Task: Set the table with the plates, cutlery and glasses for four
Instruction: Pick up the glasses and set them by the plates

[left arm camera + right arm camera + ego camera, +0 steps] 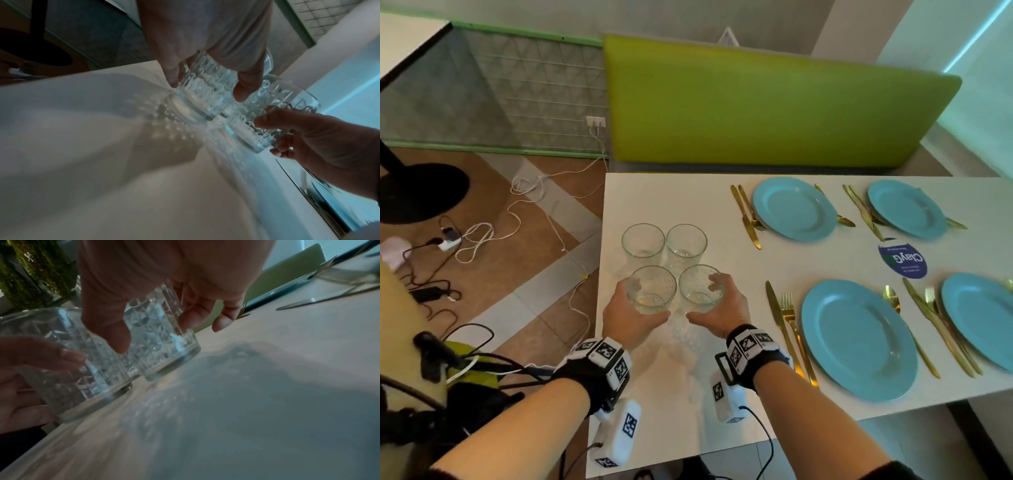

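Four clear patterned glasses stand in a tight square at the left of the white table (688, 202). My left hand (643, 301) grips the near left glass (651, 291), also seen as the glass (207, 97) under my left hand (207, 88). My right hand (705, 299) grips the near right glass (701, 289), seen closer as the glass (160, 344) in my right hand (153, 334). Both bases look to be on the tabletop. The far glasses (643, 241) (686, 243) stand untouched. Blue plates (794, 209) (907, 209) (859, 339) (979, 315) lie to the right, each flanked by gold cutlery (746, 216).
A round blue sticker (902, 260) sits between the plates. A green bench back (774, 106) runs behind the table. Left of the table's edge, white cables and a power strip (450, 241) lie on the floor near a black table base (417, 192).
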Motion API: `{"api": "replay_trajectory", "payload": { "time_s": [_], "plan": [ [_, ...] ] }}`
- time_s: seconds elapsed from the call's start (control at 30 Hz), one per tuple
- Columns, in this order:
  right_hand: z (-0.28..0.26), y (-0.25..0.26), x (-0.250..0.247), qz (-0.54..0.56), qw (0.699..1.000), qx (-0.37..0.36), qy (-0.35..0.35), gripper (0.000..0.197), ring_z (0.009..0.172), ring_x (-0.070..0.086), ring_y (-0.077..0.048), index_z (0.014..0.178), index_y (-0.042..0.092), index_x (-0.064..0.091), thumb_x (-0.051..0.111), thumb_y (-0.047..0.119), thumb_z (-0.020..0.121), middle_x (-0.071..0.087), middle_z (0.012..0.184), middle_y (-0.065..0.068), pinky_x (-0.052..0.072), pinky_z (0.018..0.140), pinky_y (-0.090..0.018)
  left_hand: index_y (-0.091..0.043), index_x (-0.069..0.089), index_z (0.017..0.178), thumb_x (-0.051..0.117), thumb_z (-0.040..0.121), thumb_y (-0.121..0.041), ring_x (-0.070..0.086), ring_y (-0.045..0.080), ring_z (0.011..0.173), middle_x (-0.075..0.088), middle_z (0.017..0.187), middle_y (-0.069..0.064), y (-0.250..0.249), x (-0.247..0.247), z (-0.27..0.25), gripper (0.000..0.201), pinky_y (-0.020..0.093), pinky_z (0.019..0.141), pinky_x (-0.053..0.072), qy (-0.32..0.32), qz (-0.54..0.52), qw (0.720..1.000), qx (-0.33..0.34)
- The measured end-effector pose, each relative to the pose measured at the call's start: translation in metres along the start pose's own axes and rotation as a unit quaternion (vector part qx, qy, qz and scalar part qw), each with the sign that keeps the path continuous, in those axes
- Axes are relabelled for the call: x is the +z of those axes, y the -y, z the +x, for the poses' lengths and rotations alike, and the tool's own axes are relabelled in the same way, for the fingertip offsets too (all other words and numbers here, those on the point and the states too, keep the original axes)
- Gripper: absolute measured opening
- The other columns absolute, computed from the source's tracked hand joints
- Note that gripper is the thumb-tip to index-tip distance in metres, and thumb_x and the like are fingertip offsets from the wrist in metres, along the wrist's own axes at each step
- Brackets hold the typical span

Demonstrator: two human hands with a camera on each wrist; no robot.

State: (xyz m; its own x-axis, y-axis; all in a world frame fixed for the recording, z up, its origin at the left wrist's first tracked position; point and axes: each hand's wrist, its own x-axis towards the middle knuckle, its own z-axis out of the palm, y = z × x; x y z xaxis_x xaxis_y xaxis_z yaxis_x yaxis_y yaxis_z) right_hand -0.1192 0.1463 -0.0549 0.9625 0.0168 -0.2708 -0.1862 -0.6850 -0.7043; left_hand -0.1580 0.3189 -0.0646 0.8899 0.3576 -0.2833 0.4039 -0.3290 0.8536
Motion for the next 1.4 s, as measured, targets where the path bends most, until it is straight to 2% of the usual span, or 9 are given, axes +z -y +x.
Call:
{"api": "replay_trajectory", "payload": {
  "time_s": [0.33,0.47,0.57,0.67,0.73,0.97,1.13,1.27,1.4],
  "plan": [
    [-0.023,-0.028,-0.123,0.047,0.984,0.064,-0.162,0.072,0.098,0.052,-0.016,0.123,0.022,0.045,0.082,0.023,0.062,0.052,0.104,0.008,0.038,0.079,-0.021,-0.015,0.044,0.13,0.087,0.059,-0.02,0.054,0.021,0.119,0.056,0.131,0.005,-0.087,0.056,-0.027,0.083,0.023,0.091,0.039,0.124,-0.015,0.985,0.117],
    [-0.021,-0.052,-0.182,0.074,0.966,0.085,-0.234,0.073,0.1,0.056,-0.018,0.125,0.018,0.047,0.084,0.02,0.062,0.058,0.111,-0.001,0.047,0.085,-0.028,-0.015,0.044,0.129,0.087,0.06,-0.022,0.054,0.021,0.118,0.056,0.13,0.004,-0.128,0.087,-0.032,0.082,0.022,0.089,0.039,0.167,-0.002,0.972,0.165],
    [-0.018,-0.078,-0.222,0.075,0.952,0.116,-0.272,0.074,0.107,0.057,-0.02,0.127,0.018,0.046,0.084,0.023,0.063,0.06,0.118,-0.003,0.042,0.089,-0.026,-0.015,0.043,0.131,0.086,0.061,-0.023,0.054,0.022,0.119,0.056,0.131,0.005,-0.153,0.113,-0.032,0.083,0.022,0.089,0.039,0.193,0.017,0.964,0.185],
    [-0.007,-0.113,-0.261,0.092,0.934,0.155,-0.308,0.075,0.109,0.059,-0.025,0.125,0.02,0.047,0.085,0.026,0.061,0.06,0.12,-0.006,0.046,0.095,-0.029,-0.017,0.044,0.13,0.086,0.06,-0.024,0.054,0.021,0.119,0.057,0.129,0.003,-0.177,0.146,-0.029,0.082,0.021,0.09,0.039,0.208,0.025,0.958,0.195],
    [0.002,-0.139,-0.285,0.102,0.923,0.186,-0.321,0.074,0.111,0.058,-0.028,0.124,0.02,0.047,0.084,0.027,0.06,0.06,0.121,-0.008,0.047,0.096,-0.034,-0.016,0.044,0.13,0.087,0.059,-0.025,0.054,0.02,0.118,0.057,0.127,0.002,-0.193,0.173,-0.025,0.083,0.021,0.089,0.039,0.216,0.027,0.955,0.2],
    [0.056,-0.224,-0.38,0.121,0.902,0.244,-0.335,0.073,0.115,0.054,-0.029,0.124,0.013,0.046,0.084,0.026,0.064,0.056,0.126,-0.012,0.042,0.097,-0.035,-0.015,0.046,0.127,0.088,0.059,-0.024,0.056,0.02,0.115,0.06,0.125,0.003,-0.256,0.281,-0.001,0.08,0.02,0.087,0.038,0.225,0.051,0.953,0.197],
    [0.099,-0.265,-0.442,0.117,0.894,0.268,-0.341,0.073,0.112,0.055,-0.028,0.13,0.011,0.043,0.081,0.023,0.07,0.06,0.112,-0.013,0.042,0.094,-0.032,-0.016,0.042,0.132,0.087,0.06,-0.03,0.054,0.02,0.116,0.056,0.13,0.003,-0.292,0.356,0.019,0.086,0.021,0.084,0.039,0.234,0.065,0.953,0.181],
    [0.137,-0.297,-0.471,0.117,0.887,0.288,-0.341,0.076,0.116,0.054,-0.03,0.129,0.013,0.043,0.083,0.028,0.066,0.057,0.124,-0.017,0.043,0.095,-0.033,-0.017,0.043,0.131,0.088,0.057,-0.03,0.053,0.009,0.104,0.057,0.125,-0.001,-0.306,0.402,0.03,0.087,0.019,0.079,0.043,0.252,0.071,0.949,0.173],
    [0.164,-0.32,-0.484,0.125,0.879,0.308,-0.342,0.077,0.118,0.053,-0.033,0.128,0.014,0.044,0.084,0.03,0.064,0.054,0.127,-0.017,0.045,0.099,-0.037,-0.02,0.045,0.126,0.089,0.052,-0.034,0.06,0.015,0.109,0.061,0.12,-0.004,-0.31,0.436,0.041,0.087,0.028,0.084,0.055,0.267,0.09,0.946,0.164]
  ]
}}
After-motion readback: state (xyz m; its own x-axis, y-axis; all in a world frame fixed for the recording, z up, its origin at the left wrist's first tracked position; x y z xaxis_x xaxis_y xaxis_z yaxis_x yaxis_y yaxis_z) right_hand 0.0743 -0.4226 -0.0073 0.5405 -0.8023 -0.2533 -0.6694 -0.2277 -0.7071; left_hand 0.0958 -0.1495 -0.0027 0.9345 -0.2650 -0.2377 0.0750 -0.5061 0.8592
